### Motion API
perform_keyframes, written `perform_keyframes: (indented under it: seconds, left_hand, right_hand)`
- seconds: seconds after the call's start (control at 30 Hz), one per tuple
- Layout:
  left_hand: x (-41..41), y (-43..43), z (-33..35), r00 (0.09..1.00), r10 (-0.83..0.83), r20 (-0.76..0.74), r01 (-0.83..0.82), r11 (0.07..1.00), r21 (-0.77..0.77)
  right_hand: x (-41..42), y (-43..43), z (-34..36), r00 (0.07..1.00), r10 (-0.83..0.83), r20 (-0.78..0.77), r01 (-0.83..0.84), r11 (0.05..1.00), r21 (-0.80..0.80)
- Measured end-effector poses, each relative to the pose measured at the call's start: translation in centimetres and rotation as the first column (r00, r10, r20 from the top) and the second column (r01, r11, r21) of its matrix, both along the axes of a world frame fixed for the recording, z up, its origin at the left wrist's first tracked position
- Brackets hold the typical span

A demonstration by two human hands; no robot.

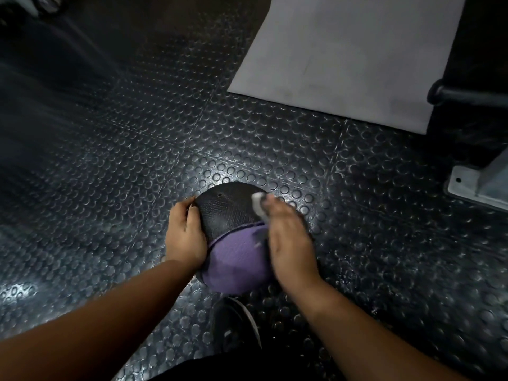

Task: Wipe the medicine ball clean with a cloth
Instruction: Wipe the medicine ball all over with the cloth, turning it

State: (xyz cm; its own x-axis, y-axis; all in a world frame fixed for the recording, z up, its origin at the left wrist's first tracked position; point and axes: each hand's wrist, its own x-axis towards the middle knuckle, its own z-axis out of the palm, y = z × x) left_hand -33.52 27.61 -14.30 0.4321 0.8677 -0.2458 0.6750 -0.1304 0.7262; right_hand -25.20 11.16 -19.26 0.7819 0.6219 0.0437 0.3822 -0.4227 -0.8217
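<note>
L hand (185,235) grips black/purple ball (229,215), R hand (291,243) presses cloth (257,204).

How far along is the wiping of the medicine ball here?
Done: the white cloth is already on the medicine ball. In hand: the left hand grips the ball's left side while the blurred right hand presses the cloth against its upper right. Left: cannot tell; no dirt or wiped patch shows, and the underside is hidden.
</note>
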Motion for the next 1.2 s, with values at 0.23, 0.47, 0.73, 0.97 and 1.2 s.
perform_keyframes:
  seconds: [0.23,0.47,0.73,0.97,1.2]
  left_hand:
    - [-3.3,1.4,-0.2,0.997,-0.053,0.05,0.055,0.998,-0.034]
    - [-4.7,3.2,0.3,0.996,0.071,-0.063,-0.08,0.985,-0.152]
    - [-3.1,1.0,0.1,0.985,0.131,-0.111,-0.143,0.985,-0.102]
    - [-3.2,-0.5,0.5,0.988,0.041,-0.15,-0.038,0.999,0.025]
    - [-4.6,-2.5,0.7,0.993,-0.047,-0.108,0.06,0.992,0.115]
  right_hand:
    - [6.3,-3.1,-4.3,0.585,-0.451,-0.674,0.505,0.853,-0.132]
    - [8.1,-3.1,0.9,0.485,-0.343,-0.804,0.682,0.724,0.103]
    - [-3.5,-0.6,5.3,0.935,0.338,-0.108,-0.318,0.933,0.172]
    - [-1.4,1.7,3.8,0.893,0.451,0.001,-0.45,0.892,-0.043]
    - [4.4,9.8,1.5,0.754,0.376,-0.539,-0.516,0.847,-0.13]
